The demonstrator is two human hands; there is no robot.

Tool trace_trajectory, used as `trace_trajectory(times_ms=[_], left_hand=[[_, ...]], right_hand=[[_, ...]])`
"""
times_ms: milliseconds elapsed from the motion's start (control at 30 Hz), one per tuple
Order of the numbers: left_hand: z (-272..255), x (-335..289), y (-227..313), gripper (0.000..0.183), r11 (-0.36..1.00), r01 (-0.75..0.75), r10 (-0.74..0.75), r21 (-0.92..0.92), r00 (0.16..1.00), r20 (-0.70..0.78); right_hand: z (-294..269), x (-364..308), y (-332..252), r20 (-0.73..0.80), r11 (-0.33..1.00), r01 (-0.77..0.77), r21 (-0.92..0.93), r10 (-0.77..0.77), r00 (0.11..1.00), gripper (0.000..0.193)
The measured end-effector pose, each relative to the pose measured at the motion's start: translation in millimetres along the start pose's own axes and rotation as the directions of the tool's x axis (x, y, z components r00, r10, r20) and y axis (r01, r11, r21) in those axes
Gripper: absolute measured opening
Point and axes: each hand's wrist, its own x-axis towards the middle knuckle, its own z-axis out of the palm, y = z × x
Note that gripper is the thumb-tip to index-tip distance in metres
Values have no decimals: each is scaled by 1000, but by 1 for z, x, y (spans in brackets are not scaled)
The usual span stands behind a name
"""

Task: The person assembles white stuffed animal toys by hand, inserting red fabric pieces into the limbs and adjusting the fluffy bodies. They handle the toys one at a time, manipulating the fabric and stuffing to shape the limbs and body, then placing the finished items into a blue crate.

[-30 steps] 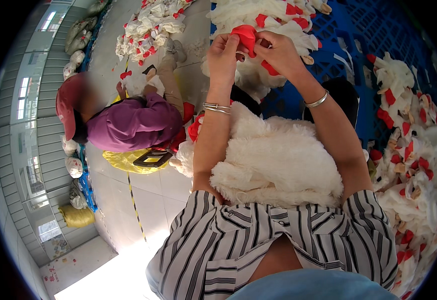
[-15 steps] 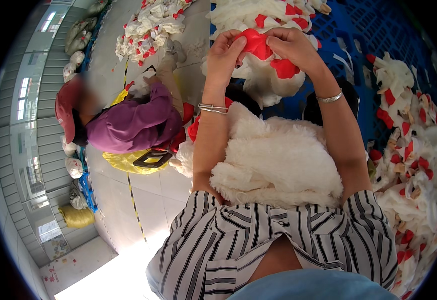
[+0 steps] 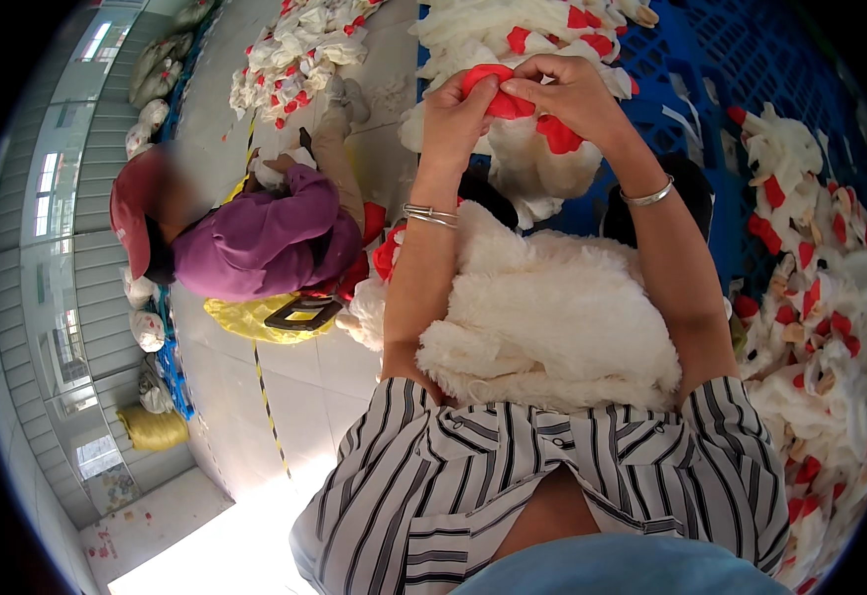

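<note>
Both my hands pinch a red fabric piece [image 3: 510,105], far ahead over my lap. My left hand [image 3: 459,119] grips its left side, thumb pressed on top. Thumb and fingers of my right hand [image 3: 577,99] close on its right side. Below them hangs a white plush skin [image 3: 547,169], limp and unstuffed, with another red end piece [image 3: 559,135] under my right hand. Whether the held piece joins this skin is hidden by my fingers. A fluffy white plush bundle [image 3: 562,312] rests across my lap between my forearms.
More white plush skins with red ends [image 3: 810,297] pile up on the right, and another heap [image 3: 304,59] lies on the floor at far left. Blue plastic pallets [image 3: 751,45] stand ahead. On the left a co-worker in purple [image 3: 265,238] sits beside a yellow sack [image 3: 255,319].
My fingers have drawn together over the red piece, which is now more bunched and covered. My right hand has shifted slightly left. The co-worker's hands and white item have moved a little.
</note>
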Motion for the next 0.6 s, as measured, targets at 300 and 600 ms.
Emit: trace_trajectory(times_ms=[300,600], left_hand=[[3,-2,2,16,993,3,0,-116,1000,21],[-6,5,-10,15,950,-170,174,261,985,11]], right_hand=[[5,1,6,31,998,36,52,-38,999,20],[2,3,15,52,994,54,-98,-49,997,18]])
